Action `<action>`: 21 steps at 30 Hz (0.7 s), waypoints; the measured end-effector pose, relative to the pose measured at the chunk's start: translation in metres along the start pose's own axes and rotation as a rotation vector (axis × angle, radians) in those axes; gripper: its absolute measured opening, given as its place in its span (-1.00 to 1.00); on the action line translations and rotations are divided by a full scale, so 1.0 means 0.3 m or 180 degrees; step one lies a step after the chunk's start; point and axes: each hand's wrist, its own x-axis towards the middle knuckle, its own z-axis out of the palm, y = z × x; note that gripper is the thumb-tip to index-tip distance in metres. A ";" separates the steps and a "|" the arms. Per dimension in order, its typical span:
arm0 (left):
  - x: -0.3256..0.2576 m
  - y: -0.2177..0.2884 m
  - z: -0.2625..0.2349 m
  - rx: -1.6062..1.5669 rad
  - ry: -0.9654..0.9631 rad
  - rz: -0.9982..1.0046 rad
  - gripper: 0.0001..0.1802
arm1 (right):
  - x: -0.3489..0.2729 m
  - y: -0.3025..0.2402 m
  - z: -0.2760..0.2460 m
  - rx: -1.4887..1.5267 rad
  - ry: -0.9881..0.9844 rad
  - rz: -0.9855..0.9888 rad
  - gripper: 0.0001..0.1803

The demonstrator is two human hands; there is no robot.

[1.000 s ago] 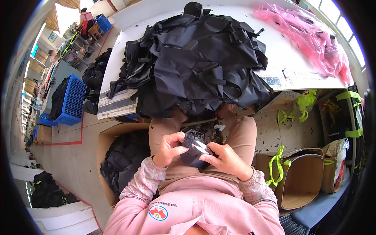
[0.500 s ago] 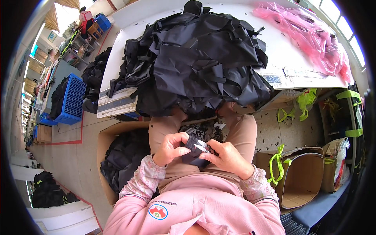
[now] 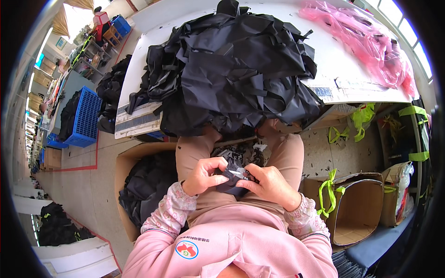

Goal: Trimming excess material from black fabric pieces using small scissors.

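Over my lap, my left hand (image 3: 203, 177) pinches a piece of black fabric (image 3: 226, 186) between thumb and fingers. My right hand (image 3: 271, 186) is closed around a pair of small thread snips (image 3: 238, 173), whose pale blades point left toward the pinched fabric. The blades lie against the fabric, close to my left fingertips, and part of them is covered. Most of the snips' grip is hidden inside my right hand. Beyond my knees, a big heap of black fabric pieces (image 3: 232, 69) spreads over the white table (image 3: 320, 51) and droops past its near edge.
A cardboard box (image 3: 121, 169) of black fabric stands at my left, an open carton (image 3: 354, 215) with a yellow-green ribbon (image 3: 328, 194) at my right. Pink plastic (image 3: 359, 41) lies on the table's far right. A blue crate (image 3: 85, 118) stands farther left. Dark scraps litter the floor.
The snips' blades, spread apart before, now appear closer together and partly covered by the fabric. My left fingers have shifted slightly on the fabric.
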 end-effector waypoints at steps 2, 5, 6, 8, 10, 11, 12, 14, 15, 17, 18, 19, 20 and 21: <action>-0.002 -0.004 -0.001 0.0005 -0.0063 -0.0001 -0.89 | 0.006 -0.006 -0.005 -0.0032 0.0034 -0.0062 -0.61; -0.002 -0.007 0.001 0.0127 -0.0176 -0.0072 -0.88 | 0.013 -0.017 -0.016 -0.0164 -0.0064 -0.0114 -0.59; -0.001 -0.005 0.007 0.0132 -0.0179 -0.0067 -0.87 | 0.014 -0.015 -0.017 -0.0206 -0.0098 -0.0126 -0.60; 0.001 -0.002 0.011 0.0134 -0.0178 -0.0065 -0.86 | 0.013 -0.014 -0.017 -0.0247 -0.0136 -0.0136 -0.60; 0.001 -0.001 0.010 0.0254 -0.0243 0.0039 -0.88 | 0.013 -0.016 -0.017 -0.0232 -0.0135 -0.0118 -0.60; 0.001 -0.004 0.009 0.0252 -0.0238 0.0036 -0.88 | 0.012 -0.016 -0.017 -0.0229 -0.0140 -0.0119 -0.60; 0.000 -0.009 0.007 0.0239 -0.0256 0.0052 -0.89 | 0.010 -0.016 -0.018 -0.0241 -0.0140 -0.0102 -0.60; 0.002 -0.008 0.009 0.0222 -0.0278 0.0066 -0.89 | 0.006 -0.011 -0.016 -0.0254 -0.0139 -0.0081 -0.60; 0.003 -0.004 0.011 0.0247 -0.0289 0.0046 -0.89 | 0.003 -0.004 -0.012 -0.0203 -0.0076 -0.0080 -0.60; 0.005 -0.001 0.011 0.0266 -0.0299 0.0023 -0.88 | -0.001 0.001 -0.010 -0.0151 -0.0017 -0.0075 -0.60; 0.006 -0.001 0.009 0.0254 -0.0344 0.0029 -0.89 | -0.003 0.002 -0.010 -0.0072 -0.0011 -0.0040 -0.61; 0.005 -0.001 0.008 0.0240 -0.0386 0.0034 -0.89 | -0.005 0.003 -0.011 0.0009 -0.0010 -0.0005 -0.63; 0.007 -0.004 0.001 0.0234 -0.0383 0.0031 -0.89 | -0.008 0.004 -0.014 0.0010 -0.0016 0.0000 -0.63; 0.011 -0.010 -0.011 0.0259 -0.0551 0.0025 -0.89 | -0.009 0.005 -0.022 0.0164 -0.0118 0.0045 -0.64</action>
